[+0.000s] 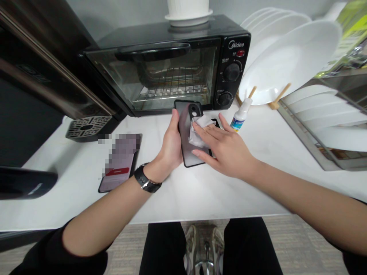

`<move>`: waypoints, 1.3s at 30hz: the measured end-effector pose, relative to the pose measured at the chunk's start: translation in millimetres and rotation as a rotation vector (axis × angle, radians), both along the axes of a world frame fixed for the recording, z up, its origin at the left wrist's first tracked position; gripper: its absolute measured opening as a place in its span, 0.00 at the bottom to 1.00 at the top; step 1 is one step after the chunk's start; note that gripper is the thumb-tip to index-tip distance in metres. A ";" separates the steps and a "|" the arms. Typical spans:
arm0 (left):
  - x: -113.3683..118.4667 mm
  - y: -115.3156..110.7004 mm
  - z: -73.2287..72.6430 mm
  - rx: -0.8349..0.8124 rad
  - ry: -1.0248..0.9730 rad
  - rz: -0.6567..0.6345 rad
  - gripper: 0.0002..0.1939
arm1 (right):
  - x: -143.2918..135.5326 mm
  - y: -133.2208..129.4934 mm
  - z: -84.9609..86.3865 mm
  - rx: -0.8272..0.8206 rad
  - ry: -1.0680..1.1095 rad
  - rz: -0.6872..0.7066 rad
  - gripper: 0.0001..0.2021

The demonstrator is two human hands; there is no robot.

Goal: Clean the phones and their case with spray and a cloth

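Left hand [172, 142] grips left edge of flat grey black-rimmed phone case [189, 154], above white worktop [177, 202]; likely light, stiff, slippery: best held by rims. Soft crumpled white tissue [197, 138] held against its back by right hand [225, 149].

Left hand [172, 149]: grips the left side of a grey phone case [185, 131].
Right hand [226, 151]: fingers spread, pressing a white cloth [196, 139] to the case.
Phone [123, 162]: face up, toward the worktop's [183, 204] left edge.
Spray bottle [240, 115]: near the right hand, before the oven's right corner.
Oven [155, 76]: along the worktop's back edge.
White plates [298, 57]: upright, toward the back right corner.
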State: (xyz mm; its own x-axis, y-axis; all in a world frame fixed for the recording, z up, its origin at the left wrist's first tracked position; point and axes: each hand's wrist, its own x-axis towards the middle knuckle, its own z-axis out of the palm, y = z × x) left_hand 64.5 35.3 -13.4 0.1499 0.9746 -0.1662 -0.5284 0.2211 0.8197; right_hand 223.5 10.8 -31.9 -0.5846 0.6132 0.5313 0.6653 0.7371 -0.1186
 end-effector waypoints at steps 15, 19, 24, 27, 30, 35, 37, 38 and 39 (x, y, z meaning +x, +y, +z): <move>6.4 -12.7 1.6 -0.138 -0.007 -0.133 0.24 | 2.8 1.4 8.2 -0.085 0.192 0.121 0.37; 3.1 -9.8 3.6 -0.081 -0.009 -0.068 0.29 | 2.5 -2.6 9.6 -0.049 0.205 0.345 0.25; -4.9 -9.7 4.3 0.153 -0.062 0.077 0.31 | 1.8 -6.3 10.0 0.013 0.203 0.451 0.12; -9.3 -7.3 4.2 0.132 -0.093 0.140 0.30 | 2.3 -5.3 11.8 0.030 0.196 0.298 0.12; -11.1 -3.0 4.4 0.084 -0.102 0.170 0.31 | 3.0 -2.7 11.5 0.042 0.181 0.143 0.13; -3.7 -0.6 4.0 0.098 -0.040 0.061 0.33 | 3.0 1.4 5.2 0.052 0.067 0.060 0.25; 0.6 -2.2 3.6 0.049 -0.059 -0.001 0.30 | 2.9 2.6 3.5 0.050 0.033 0.019 0.31; 2.4 -3.5 3.5 0.013 -0.061 -0.034 0.28 | 2.9 3.0 3.3 0.044 0.027 -0.003 0.34; 3.6 -4.9 3.4 -0.023 -0.050 -0.065 0.27 | 2.9 3.3 3.5 0.037 0.029 -0.023 0.36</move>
State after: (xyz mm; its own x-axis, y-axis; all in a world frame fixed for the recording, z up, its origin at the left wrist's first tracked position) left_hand 68.2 30.4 -10.0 0.2210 0.9587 -0.1790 -0.5529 0.2744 0.7868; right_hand 226.4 14.1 -28.4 -0.5544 0.6060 0.5704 0.6787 0.7259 -0.1115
